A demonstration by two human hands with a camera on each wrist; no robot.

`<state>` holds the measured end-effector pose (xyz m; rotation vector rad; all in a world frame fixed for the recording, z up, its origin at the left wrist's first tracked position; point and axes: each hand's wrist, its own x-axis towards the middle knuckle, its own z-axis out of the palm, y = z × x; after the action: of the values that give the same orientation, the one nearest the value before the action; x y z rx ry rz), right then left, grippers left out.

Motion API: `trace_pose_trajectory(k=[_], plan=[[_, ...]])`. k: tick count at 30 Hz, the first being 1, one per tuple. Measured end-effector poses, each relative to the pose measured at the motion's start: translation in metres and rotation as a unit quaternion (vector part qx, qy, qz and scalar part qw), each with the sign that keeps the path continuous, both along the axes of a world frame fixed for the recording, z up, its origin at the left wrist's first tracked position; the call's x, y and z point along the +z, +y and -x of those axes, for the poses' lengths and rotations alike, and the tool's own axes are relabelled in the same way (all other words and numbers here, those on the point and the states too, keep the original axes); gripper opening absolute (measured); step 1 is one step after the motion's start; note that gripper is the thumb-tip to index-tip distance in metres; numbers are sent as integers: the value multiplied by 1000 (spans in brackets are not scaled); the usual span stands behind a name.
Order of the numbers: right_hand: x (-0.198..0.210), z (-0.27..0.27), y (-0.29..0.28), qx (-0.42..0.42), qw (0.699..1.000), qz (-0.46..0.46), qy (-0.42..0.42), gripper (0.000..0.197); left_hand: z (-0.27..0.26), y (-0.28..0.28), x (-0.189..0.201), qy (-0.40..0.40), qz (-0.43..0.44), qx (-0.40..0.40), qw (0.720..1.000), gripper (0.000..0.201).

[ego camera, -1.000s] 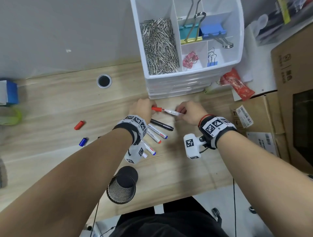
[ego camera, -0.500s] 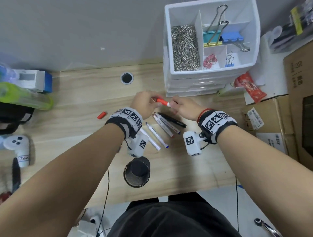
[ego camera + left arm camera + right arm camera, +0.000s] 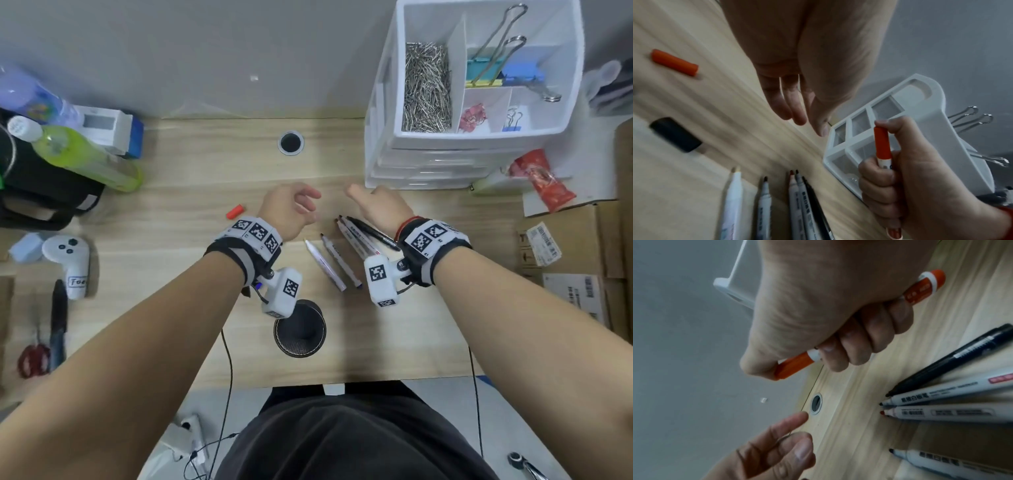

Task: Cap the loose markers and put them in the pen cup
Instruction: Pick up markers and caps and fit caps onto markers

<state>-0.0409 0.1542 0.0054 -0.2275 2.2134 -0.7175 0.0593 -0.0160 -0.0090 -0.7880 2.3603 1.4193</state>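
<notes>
My right hand (image 3: 828,337) grips a red-capped marker (image 3: 795,365) in its fist, above the desk in front of the drawer unit; the head view hides this marker behind the hand (image 3: 373,205). My left hand (image 3: 294,205) hovers just to its left, fingers (image 3: 793,110) relaxed and holding nothing. Several uncapped markers (image 3: 342,260) lie side by side on the desk between my wrists. A loose red cap (image 3: 235,211) lies left of my left hand, and a black cap (image 3: 675,134) lies nearer. The black mesh pen cup (image 3: 300,329) stands upright near the desk's front edge.
A white drawer organizer (image 3: 479,150) with paper clips and binder clips stands at the back right. A cable hole (image 3: 290,142) is behind my hands. A green bottle (image 3: 82,157), a white controller (image 3: 70,260) and scissors (image 3: 34,359) lie left; cardboard boxes (image 3: 565,246) sit right.
Both hands were pressing the red cap onto the marker. My left hand has let go and drawn off to the left; my right hand now holds the capped marker alone.
</notes>
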Motion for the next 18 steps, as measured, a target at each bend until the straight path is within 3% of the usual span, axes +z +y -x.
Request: trace_pose_trajectory(k=[4, 6, 9, 12, 18], plan=[[-17, -4, 12, -44, 999, -14, -20, 64, -17, -1, -20, -55, 39, 13, 998, 22], [-28, -5, 22, -16, 998, -52, -26, 69, -26, -4, -29, -97, 57, 53, 992, 20], [-45, -8, 33, 74, 986, -150, 24, 45, -38, -16, -39, -135, 109, 114, 978, 18], [-57, -12, 36, 103, 972, -194, 78, 18, -46, -33, -48, -145, 174, 150, 962, 11], [-60, -17, 28, 139, 962, -213, 98, 10, -46, -61, -53, -150, 191, 179, 954, 22]])
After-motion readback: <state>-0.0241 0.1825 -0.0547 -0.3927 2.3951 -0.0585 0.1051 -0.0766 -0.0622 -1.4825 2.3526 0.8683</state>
